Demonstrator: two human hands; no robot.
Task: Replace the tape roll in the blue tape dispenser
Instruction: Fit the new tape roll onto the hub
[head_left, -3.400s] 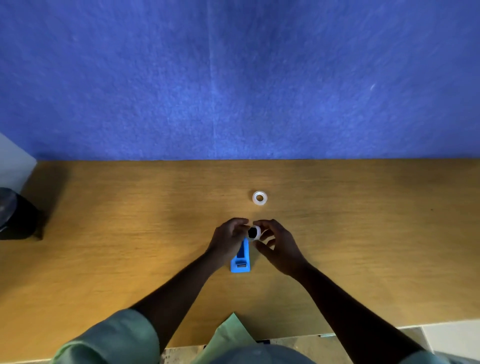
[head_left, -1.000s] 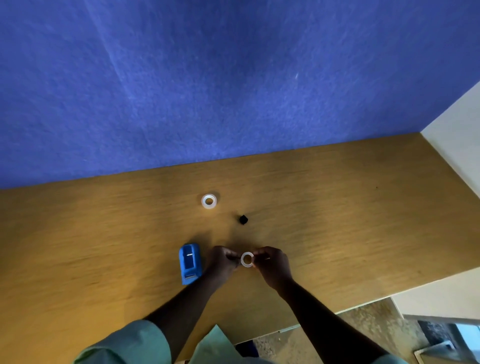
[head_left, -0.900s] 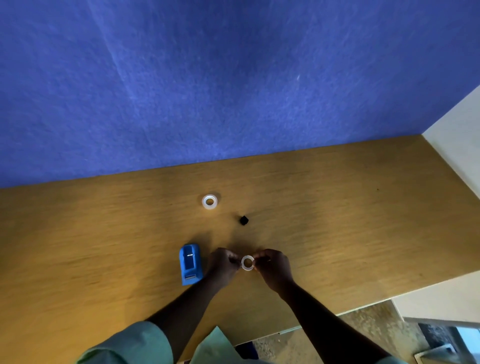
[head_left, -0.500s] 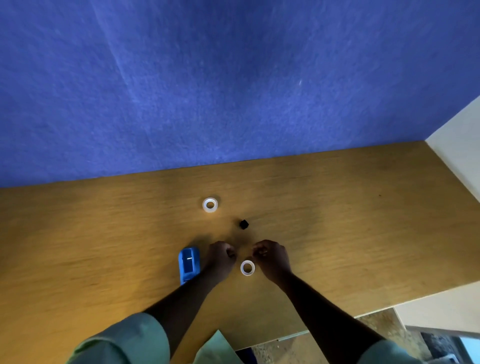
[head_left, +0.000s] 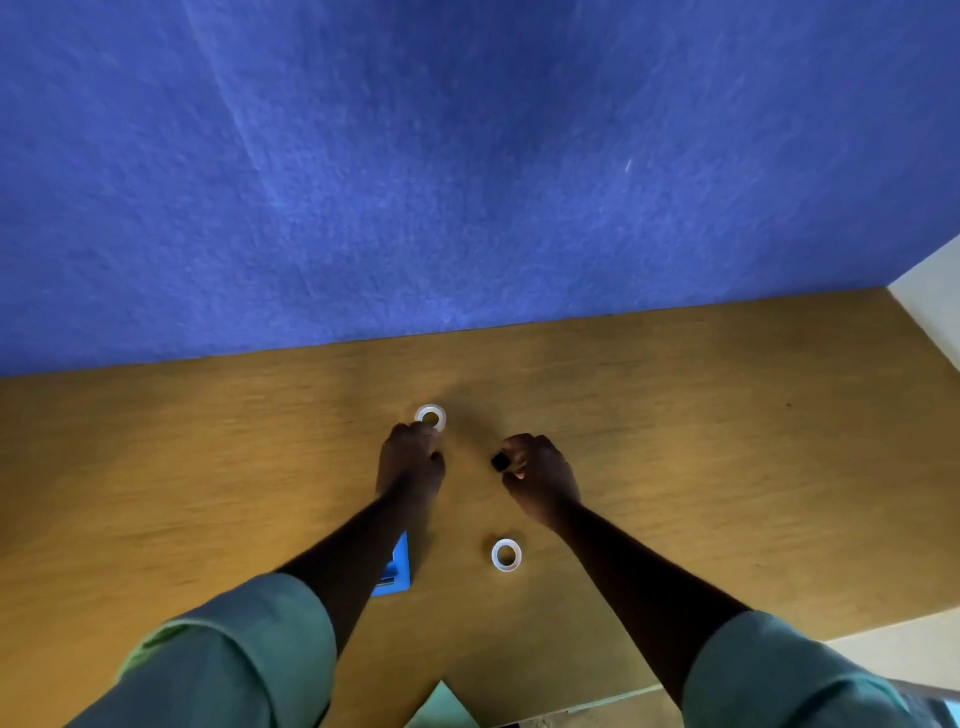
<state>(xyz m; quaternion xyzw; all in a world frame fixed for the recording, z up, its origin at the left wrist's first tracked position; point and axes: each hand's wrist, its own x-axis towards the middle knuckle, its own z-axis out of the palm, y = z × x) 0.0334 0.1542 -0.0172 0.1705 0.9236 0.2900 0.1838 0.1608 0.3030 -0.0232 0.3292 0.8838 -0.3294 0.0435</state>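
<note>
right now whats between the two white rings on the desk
In the head view, only the left hand near the far tape roll; then bare desk down to the near ring.

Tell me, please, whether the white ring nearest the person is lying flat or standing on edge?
Lying flat: the near white ring shows its full round opening from above, resting on the wooden table, apart from both hands.

The left hand touches a tape roll; the right hand pinches a black hub. An empty ring lies beside the dispenser.
</note>
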